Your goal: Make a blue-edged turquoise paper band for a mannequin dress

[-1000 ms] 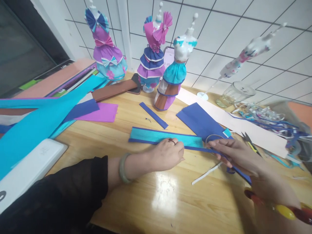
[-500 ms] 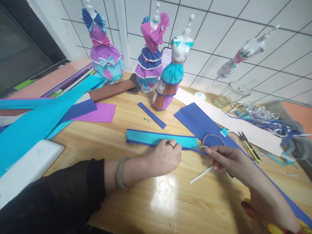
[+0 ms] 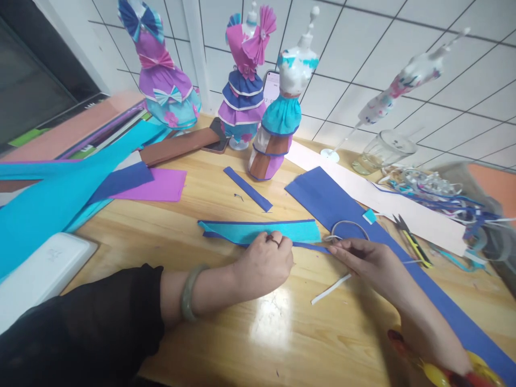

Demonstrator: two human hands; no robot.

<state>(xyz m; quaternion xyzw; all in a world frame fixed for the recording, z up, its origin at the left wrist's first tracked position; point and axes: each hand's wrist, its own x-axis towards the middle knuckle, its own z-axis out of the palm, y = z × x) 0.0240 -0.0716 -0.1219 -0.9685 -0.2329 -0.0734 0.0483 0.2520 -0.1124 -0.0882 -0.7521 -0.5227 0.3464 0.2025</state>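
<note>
A turquoise strip (image 3: 262,232) with dark blue edging lies across the table, its left end partly folded over. My left hand (image 3: 262,266), wearing a ring, is closed on the strip's near edge. The fingertips are turned under and hidden. To its right, my right hand (image 3: 371,263) pinches the end of the narrow blue edging (image 3: 310,246), which runs past the turquoise strip. A thin ring-shaped loop (image 3: 350,222) stands up just behind the right fingers. Under that hand lies a short white strip (image 3: 330,290), on the wood.
Dressed miniature mannequins (image 3: 242,107) stand at the back, with a bare one (image 3: 419,75) leaning at right. A wide blue sheet (image 3: 334,199), scissors (image 3: 413,242) and ribbon scraps (image 3: 435,188) lie to the right. Coloured sheets (image 3: 72,193) and a white box-like device (image 3: 52,269) are at left.
The turquoise strip has shifted a little left, and its left end has folded over. Both hands have moved slightly left with it, still gripping. The whole view has shifted slightly.
</note>
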